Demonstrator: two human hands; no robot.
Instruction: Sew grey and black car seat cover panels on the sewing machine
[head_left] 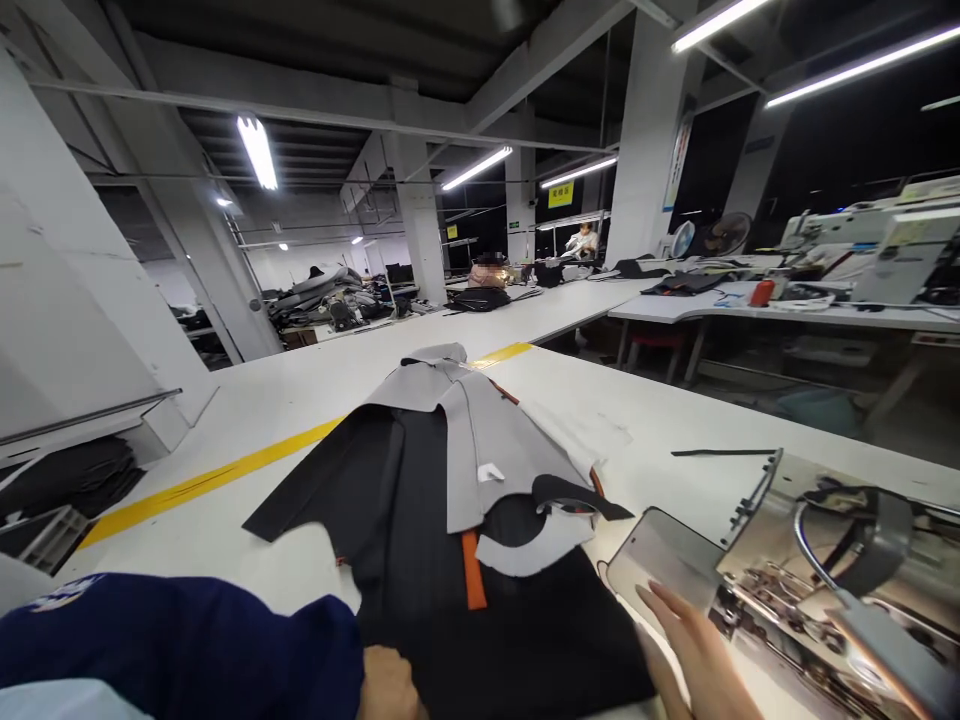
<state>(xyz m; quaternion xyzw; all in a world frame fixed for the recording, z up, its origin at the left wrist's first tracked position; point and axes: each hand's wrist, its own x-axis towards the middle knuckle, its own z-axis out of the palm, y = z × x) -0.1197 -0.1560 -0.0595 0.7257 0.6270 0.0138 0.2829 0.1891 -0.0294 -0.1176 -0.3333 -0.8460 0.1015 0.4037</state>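
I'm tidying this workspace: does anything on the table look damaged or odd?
Yes, slightly: the yellow tape, left of the dark and grey fabric pieces, has dark, ragged streaks along it, so it looks worn.

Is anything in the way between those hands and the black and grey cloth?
Nothing visible. The bare left hand is at the near left of the black and grey cloth, the bare right hand by its right edge; I can't tell if that one touches. The silver metal machine sits to the right, not between.
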